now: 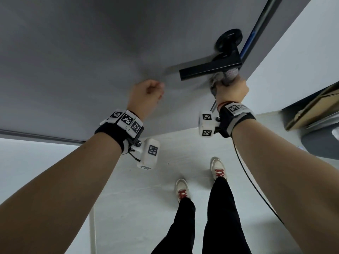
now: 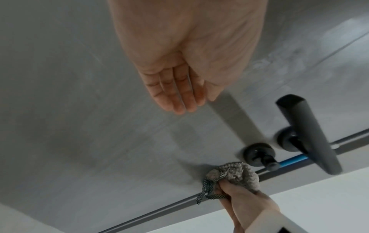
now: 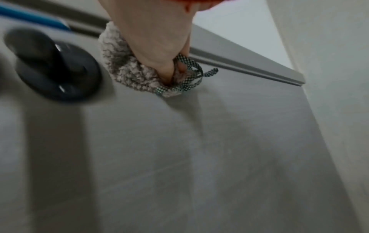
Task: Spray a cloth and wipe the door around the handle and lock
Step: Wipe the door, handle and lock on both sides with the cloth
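Observation:
The grey door (image 1: pixel 73 52) carries a black lever handle (image 1: pixel 207 68) on a round rose (image 1: pixel 229 38). Just below it sits a black round lock knob (image 2: pixel 257 154) (image 3: pixel 54 67). My right hand (image 1: pixel 230 88) (image 3: pixel 171 69) grips a bunched grey fluffy cloth (image 1: pixel 224 77) (image 2: pixel 233 173) (image 3: pixel 123 66) with a checked ribbon loop. It presses the cloth on the door just beside the lock, near the door's edge. My left hand (image 1: pixel 146 94) (image 2: pixel 179 100) hovers left of the handle's tip with loosely bent fingers, holding nothing. No spray bottle is in view.
A white wall (image 1: pixel 293 61) meets the door's edge on the right. A cardboard box (image 1: pixel 315 107) and a grey bin (image 1: pixel 321 143) stand on the floor at the right. My feet (image 1: pixel 183 189) are on the pale floor, and a black cable (image 1: pixel 256 186) hangs from my right wrist.

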